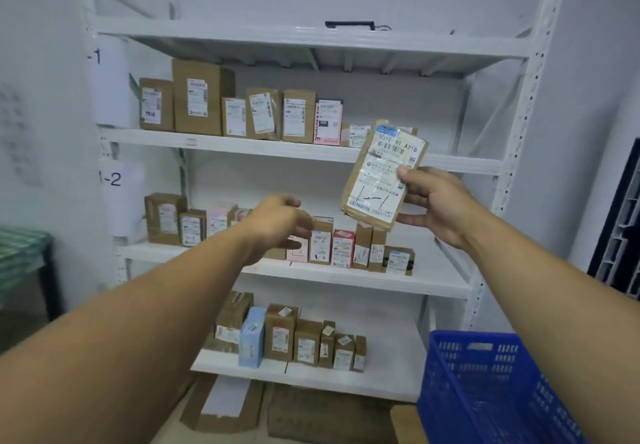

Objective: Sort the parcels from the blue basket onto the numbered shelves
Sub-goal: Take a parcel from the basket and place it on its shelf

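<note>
The person is standing before a tall white metal shelving unit (311, 40) and is holding up a flat brown cardboard parcel with a large white shipping label (377, 180), at about two o'clock from the middle of the scene. The right hand (433, 204) is pinching the parcel's right edge, thumb on the label face and fingers curled behind, so the label is facing the person. This looks like the reading step: checking the parcel's marking before choosing a shelf. The handwriting on the label is too blurred for me to make out. The left hand (277, 222) is reaching near the centre with fingers loosely bent and holding nothing, just in front of the row of small brown and pink boxes (343, 248) on the middle shelf board (346, 279). I cannot tell if it is touching them. A white paper sign reading "-2" (119, 197) is hanging at nine o'clock beside that board. The blue perforated plastic basket (460, 374) is sitting at five o'clock, well apart from both hands. Next, I judge, the parcel needs matching to its number and standing upright in a gap, probably at the row's free right end.
</note>
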